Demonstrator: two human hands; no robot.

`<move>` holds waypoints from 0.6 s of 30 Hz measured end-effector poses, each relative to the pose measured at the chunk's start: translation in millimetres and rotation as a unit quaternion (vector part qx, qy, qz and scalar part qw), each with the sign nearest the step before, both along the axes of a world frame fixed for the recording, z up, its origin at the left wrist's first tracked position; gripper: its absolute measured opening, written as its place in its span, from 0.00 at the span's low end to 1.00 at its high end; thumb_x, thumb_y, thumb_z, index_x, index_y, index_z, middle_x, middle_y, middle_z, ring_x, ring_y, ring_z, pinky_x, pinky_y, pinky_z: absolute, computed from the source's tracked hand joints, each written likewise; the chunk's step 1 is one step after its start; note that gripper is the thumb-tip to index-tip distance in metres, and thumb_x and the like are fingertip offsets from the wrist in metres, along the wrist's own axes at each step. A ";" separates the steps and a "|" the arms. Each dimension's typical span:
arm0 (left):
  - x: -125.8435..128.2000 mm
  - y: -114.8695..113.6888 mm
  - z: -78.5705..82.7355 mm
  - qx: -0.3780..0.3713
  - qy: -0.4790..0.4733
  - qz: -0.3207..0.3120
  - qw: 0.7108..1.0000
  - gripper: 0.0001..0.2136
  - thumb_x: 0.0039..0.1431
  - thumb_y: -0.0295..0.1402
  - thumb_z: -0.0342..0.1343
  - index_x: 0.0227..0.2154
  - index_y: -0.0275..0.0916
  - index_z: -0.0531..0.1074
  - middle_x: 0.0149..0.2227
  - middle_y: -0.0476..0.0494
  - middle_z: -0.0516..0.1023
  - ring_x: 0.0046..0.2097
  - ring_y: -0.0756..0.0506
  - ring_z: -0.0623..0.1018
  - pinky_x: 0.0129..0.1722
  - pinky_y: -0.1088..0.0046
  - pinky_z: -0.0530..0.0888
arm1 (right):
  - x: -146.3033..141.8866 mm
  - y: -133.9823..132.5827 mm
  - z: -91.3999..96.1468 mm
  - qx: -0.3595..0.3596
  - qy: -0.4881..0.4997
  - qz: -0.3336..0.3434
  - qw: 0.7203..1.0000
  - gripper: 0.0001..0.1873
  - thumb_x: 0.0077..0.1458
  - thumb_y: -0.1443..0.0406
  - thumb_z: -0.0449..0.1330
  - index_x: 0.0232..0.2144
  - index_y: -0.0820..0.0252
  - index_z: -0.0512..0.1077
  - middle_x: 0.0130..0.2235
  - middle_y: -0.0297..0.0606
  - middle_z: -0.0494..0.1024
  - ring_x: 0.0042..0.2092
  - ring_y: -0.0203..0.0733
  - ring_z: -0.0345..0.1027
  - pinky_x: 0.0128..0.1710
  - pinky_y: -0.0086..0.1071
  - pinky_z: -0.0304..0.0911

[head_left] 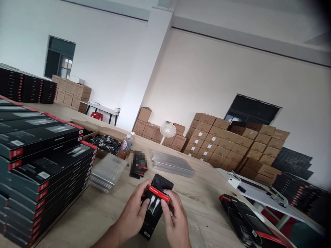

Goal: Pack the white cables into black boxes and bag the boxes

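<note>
Between my two hands is a black cable box with a red band and a window that shows two white plugs. A black flap extends from its top end. My left hand grips the box's left side, thumb on the front near the window. On the opposite side my right hand closes around the edge, its thumb just below the red band. The box is tilted above the wooden table, its window facing me. Fingers behind the box are hidden.
Stacked black boxes rise at left. Beyond my hands are clear plastic trays, more clear trays, small black packs, bottles and a carton of dark parts. Black packages lie at right.
</note>
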State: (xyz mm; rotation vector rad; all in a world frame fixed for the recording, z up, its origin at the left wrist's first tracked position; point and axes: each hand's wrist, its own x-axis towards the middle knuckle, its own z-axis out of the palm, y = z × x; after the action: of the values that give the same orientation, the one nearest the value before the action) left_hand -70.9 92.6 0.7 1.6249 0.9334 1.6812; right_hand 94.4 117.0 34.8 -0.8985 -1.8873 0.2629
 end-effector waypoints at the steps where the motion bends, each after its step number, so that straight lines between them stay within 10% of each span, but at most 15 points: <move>1: -2.4 -1.1 2.1 0.010 0.016 0.002 1.000 0.22 0.65 0.35 0.42 0.61 0.43 0.52 0.61 0.38 0.61 0.61 0.43 0.64 0.60 0.61 0.63 | 3.3 0.6 2.5 0.028 -0.030 -0.008 0.999 0.14 0.61 0.60 0.52 0.48 0.53 0.70 0.48 0.44 0.73 0.49 0.47 0.70 0.48 0.39 0.69; 18: -14.5 -16.2 24.0 0.050 0.097 0.006 0.994 0.13 0.64 0.35 0.46 0.50 0.45 0.68 0.54 0.40 0.68 0.57 0.43 0.67 0.54 0.64 0.69 | 4.9 -12.1 -6.3 0.039 -0.028 0.011 0.999 0.15 0.63 0.64 0.49 0.49 0.49 0.70 0.58 0.41 0.61 0.59 0.47 0.59 0.55 0.41 0.63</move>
State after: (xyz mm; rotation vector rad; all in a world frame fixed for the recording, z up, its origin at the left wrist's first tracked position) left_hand -85.4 76.4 24.7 1.8809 0.9656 1.6221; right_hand 99.3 104.8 28.5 -0.8409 -1.9458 0.1778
